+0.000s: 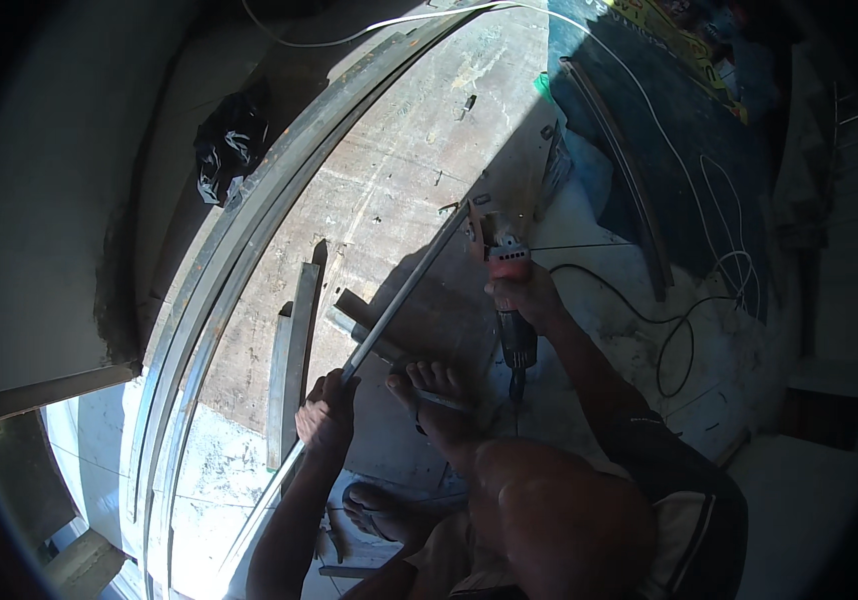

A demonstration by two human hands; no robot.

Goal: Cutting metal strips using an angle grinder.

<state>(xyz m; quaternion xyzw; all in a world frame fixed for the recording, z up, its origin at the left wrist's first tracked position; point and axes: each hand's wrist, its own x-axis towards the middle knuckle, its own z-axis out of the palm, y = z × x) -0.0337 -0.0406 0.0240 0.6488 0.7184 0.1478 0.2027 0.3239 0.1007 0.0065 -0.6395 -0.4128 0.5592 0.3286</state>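
My left hand is closed round a long thin metal bar, which slants from the lower left up to the middle of the floor. In my right hand is a red and black angle grinder, its fingers wrapped round the body. The grinder's disc stands at the bar's far end; whether it touches the metal I cannot tell. Under the bar lies a short square metal tube, with my sandalled foot close beside it.
Long metal bars run along the left. Two short metal pieces lie near my left hand. A black plastic bag rests at far left. The grinder's dark cable loops to the right, near a white cord and another long bar.
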